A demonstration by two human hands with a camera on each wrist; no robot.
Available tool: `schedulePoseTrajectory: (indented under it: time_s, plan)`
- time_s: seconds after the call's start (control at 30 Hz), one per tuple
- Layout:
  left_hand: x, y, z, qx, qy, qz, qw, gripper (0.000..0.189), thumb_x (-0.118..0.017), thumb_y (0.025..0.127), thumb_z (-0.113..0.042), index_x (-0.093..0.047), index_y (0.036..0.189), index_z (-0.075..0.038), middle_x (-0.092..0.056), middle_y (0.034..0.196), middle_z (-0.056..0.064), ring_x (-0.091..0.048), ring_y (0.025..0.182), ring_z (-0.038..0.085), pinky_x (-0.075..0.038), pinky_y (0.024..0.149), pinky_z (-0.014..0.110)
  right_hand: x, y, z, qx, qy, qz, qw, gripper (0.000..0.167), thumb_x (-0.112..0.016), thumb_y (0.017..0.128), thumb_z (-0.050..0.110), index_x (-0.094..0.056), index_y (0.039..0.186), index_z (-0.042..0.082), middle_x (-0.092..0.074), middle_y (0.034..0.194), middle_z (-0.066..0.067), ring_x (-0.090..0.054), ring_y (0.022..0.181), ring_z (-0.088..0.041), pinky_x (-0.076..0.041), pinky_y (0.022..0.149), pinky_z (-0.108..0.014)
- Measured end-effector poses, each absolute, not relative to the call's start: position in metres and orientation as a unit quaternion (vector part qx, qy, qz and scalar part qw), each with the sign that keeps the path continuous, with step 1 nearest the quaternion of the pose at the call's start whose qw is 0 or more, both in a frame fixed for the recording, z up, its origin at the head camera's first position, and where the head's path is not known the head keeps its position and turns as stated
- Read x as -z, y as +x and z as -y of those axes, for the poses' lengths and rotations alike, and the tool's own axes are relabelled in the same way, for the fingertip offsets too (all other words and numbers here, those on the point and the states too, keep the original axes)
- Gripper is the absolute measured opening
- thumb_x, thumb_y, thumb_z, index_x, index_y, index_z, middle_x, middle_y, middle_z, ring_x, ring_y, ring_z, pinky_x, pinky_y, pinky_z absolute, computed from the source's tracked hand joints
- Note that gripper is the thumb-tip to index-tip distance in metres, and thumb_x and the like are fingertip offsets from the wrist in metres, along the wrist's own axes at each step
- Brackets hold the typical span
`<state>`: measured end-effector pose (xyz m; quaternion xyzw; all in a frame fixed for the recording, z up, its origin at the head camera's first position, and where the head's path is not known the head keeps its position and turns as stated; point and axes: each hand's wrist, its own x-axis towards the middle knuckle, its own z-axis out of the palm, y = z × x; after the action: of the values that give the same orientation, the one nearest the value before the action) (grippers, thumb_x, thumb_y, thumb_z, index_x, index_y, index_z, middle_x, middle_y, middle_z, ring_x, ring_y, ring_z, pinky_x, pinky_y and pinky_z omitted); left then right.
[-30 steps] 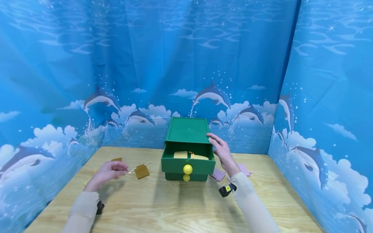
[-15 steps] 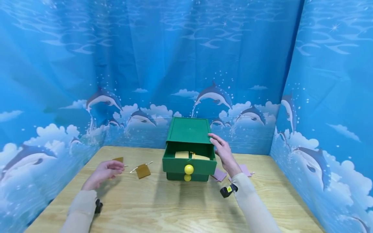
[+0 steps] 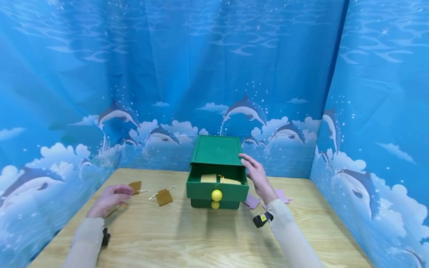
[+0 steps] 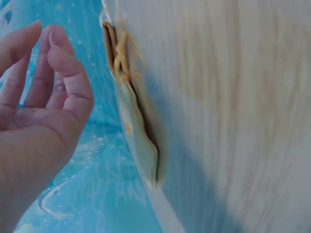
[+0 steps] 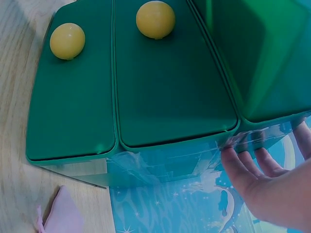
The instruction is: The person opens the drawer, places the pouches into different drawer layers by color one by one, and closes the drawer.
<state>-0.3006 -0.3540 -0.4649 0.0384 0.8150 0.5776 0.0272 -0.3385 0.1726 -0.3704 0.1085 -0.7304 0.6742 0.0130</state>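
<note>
In the head view, my left hand [image 3: 108, 201] hovers at the left of the table, its fingers loosely bent and holding nothing. Under it lies a cream drawstring pouch [image 4: 138, 131] with a yellow cord, mostly hidden by the hand in the head view. Just beyond the fingers is a brown pouch [image 3: 135, 187]; a second brown pouch [image 3: 164, 197] lies further right. My right hand [image 3: 258, 178] rests its fingertips against the right side of a green drawer box [image 3: 218, 149]. The top drawer [image 3: 201, 190] is pulled out, with beige pouches [image 3: 208, 178] inside.
Lilac pouches [image 3: 251, 201] lie right of the box, partly behind the right forearm. Two yellow drawer knobs [image 5: 155, 19] stick out from lower fronts in the right wrist view. Blue dolphin-print curtains [image 3: 161, 93] enclose the wooden table [image 3: 187, 238].
My left hand has moved left, away from the nearer brown pouch, uncovering the other brown pouch. The right hand stays against the box.
</note>
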Motion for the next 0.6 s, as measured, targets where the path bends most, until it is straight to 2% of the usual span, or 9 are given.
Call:
schedulePoseTrajectory:
  time_s: [0.23, 0.43, 0.6]
  plan:
    - [0.468, -0.301, 0.365, -0.544, 0.025, -0.839, 0.015, 0.046, -0.062, 0.096, -0.013, -0.05, 0.134, 0.009, -0.062, 0.126, 0.022, -0.064, 0.1, 0.012, -0.055, 0.084, 0.033, 0.371, -0.339, -0.172, -0.676, 0.112, 0.728, 0.009, 0.045, -0.052, 0.101, 0.043, -0.053, 0.141, 0.024, -0.035, 0.157, 0.003, -0.024, 0.148, -0.024, -0.026, 0.114, -0.063]
    - [0.466, -0.299, 0.37, -0.522, 0.008, -0.853, 0.021, 0.049, -0.061, 0.098, -0.02, -0.048, 0.138, 0.005, -0.059, 0.132, 0.023, -0.064, 0.106, 0.017, -0.054, 0.087, 0.034, 0.371, -0.34, -0.172, -0.675, 0.112, 0.729, 0.009, 0.046, -0.053, 0.1, 0.045, -0.053, 0.141, 0.024, -0.036, 0.157, 0.004, -0.024, 0.148, -0.024, -0.025, 0.115, -0.063]
    - [0.465, -0.298, 0.376, -0.509, -0.005, -0.861, 0.012, 0.047, -0.059, 0.098, -0.014, -0.047, 0.138, 0.008, -0.06, 0.128, 0.024, -0.063, 0.096, 0.009, -0.055, 0.08, 0.032, 0.371, -0.34, -0.173, -0.675, 0.11, 0.729, 0.008, 0.045, -0.052, 0.101, 0.043, -0.053, 0.142, 0.024, -0.035, 0.157, 0.003, -0.024, 0.148, -0.025, -0.025, 0.115, -0.063]
